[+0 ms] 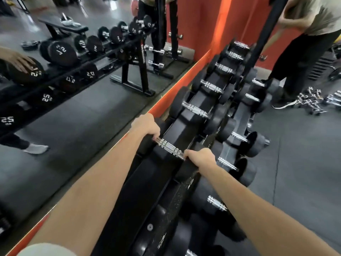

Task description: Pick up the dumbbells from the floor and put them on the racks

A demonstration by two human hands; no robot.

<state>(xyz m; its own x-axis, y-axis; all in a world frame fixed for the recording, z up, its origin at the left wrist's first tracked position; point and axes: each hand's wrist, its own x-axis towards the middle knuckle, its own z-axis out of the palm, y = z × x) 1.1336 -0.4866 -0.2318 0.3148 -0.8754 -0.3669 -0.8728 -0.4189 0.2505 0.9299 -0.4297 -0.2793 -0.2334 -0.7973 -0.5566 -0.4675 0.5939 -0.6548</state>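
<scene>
Black dumbbells [168, 147] with ridged chrome handles sit on a black rack [184, 111] against an orange wall [199, 24].

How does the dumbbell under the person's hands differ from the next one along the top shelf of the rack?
The near dumbbell has the left hand on one head and the right hand on the other; the next dumbbell along is untouched. The near one's heads are mostly hidden by the hands, while the next one's round black heads show plainly. Both have ribbed chrome handles and lie crosswise on the top shelf of the rack.
</scene>
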